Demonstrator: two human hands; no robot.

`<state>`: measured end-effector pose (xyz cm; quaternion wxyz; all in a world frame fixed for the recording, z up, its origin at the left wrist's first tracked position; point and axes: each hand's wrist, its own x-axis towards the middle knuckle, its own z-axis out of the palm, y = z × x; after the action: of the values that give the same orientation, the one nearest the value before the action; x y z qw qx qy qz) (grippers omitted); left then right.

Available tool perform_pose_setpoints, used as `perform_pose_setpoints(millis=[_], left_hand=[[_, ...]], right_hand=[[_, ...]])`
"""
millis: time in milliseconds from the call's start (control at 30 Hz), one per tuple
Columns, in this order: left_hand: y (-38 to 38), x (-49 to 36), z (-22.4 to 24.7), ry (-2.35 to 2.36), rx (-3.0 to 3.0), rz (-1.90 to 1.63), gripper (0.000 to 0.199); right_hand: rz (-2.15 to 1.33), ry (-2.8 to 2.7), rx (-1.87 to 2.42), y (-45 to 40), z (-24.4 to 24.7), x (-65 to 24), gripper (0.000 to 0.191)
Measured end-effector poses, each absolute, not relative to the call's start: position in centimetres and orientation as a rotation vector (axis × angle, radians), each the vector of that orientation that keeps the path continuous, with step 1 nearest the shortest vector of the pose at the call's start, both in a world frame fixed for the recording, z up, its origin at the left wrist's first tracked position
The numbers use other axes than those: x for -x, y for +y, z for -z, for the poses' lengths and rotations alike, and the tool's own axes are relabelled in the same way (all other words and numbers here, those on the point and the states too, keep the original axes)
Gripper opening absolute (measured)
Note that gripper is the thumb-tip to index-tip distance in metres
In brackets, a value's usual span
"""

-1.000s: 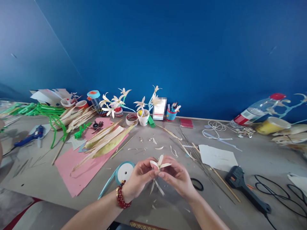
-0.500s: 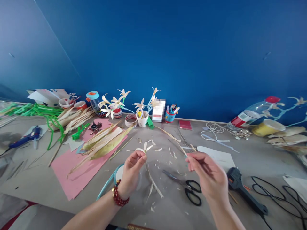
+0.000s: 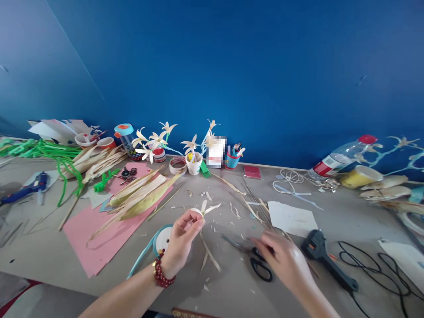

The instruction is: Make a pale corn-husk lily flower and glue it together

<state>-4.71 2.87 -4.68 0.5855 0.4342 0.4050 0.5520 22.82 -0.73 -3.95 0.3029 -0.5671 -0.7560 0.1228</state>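
My left hand, with a red bead bracelet at the wrist, pinches a small pale flower that looks made of husk strips. Below its fingers hangs a thin husk strip. Blurred by motion, my right hand is over the black-handled scissors, which lie with blades pointing to the upper left. Whether its fingers touch the handles cannot be made out. Behind my left wrist sits a spool of light blue ribbon, partly hidden. Husk scraps are scattered between the hands.
Corn husks lie on pink paper at left. A dark glue gun with its looping cord is at right, beside white paper. Finished flowers, cups and a bottle line the wall.
My right hand has moved down and slightly left, to the scissors; before, its fingers were pinched together higher up. My left hand still holds the flower. The view has shifted slightly.
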Motion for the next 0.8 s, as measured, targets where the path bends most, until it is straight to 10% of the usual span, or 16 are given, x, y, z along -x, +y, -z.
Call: perform_pose_setpoints(millis=[800], left_hand=[[2.9,5.0,5.7,0.986,-0.985,-1.229,0.02]], right_hand=[[0.26,-1.909,2.125,-7.0,6.7,-38.3,0.032]])
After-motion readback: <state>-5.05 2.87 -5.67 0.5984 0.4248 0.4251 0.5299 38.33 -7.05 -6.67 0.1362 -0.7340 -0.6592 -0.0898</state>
